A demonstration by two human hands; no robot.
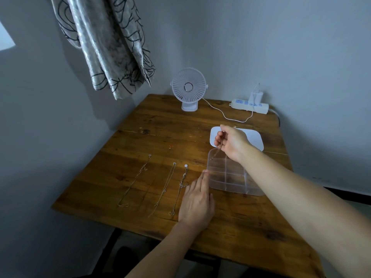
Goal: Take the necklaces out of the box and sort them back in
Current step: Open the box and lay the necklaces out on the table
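Observation:
A clear plastic box (230,183) with several compartments sits on the wooden table (140,137). Its white lid (257,141) lies just behind it. My right hand (232,142) hovers over the box's far left corner, pinching a thin necklace (217,152) that dangles into that corner. My left hand (197,201) rests flat on the table with its fingertips touching the box's left edge. Three necklaces lie stretched out to the left: a left one (136,179), a middle one (163,189) and a right one (181,187) beside my left hand.
A small white fan (188,88) stands at the table's back edge, its cable running to a white power strip (250,105) at the back right. A patterned curtain (106,43) hangs at the upper left. A tiny red item (170,147) lies mid-table.

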